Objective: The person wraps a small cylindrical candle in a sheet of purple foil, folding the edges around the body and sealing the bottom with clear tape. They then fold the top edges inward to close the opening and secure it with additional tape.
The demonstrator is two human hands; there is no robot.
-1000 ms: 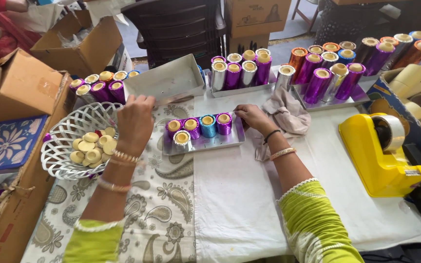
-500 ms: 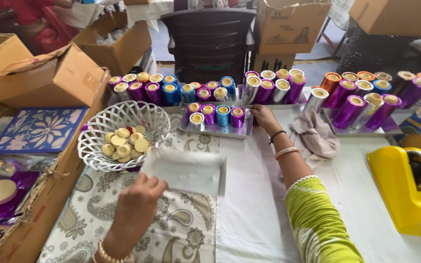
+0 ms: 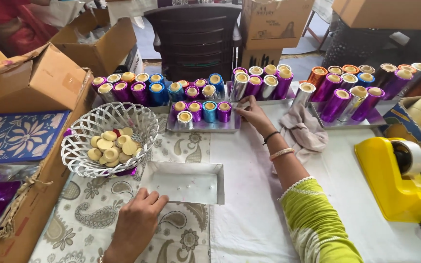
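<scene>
An empty shallow silver tray (image 3: pixel 183 182) lies on the patterned cloth in front of me. My left hand (image 3: pixel 140 221) grips its near left corner with curled fingers. Farther back, a filled silver tray (image 3: pixel 203 127) carries several short foil-wrapped cylinders (image 3: pixel 209 111) in purple, blue and silver. My right hand (image 3: pixel 252 113) reaches out and holds this tray's right edge, bracelets on the wrist. A white woven basket (image 3: pixel 76 146) with pale round discs (image 3: pixel 110 145) stands left of both trays.
More trays of shiny cylinders (image 3: pixel 347 92) line the back of the table. A grey cloth (image 3: pixel 305 131) lies by my right forearm and a yellow tape dispenser (image 3: pixel 395 180) stands at the right. Cardboard boxes (image 3: pixel 35 80) crowd the left edge. A dark chair (image 3: pixel 196 39) stands behind.
My left hand took the empty tray from the back and set it down close to me. My right hand pushed the filled tray away toward the back row.
</scene>
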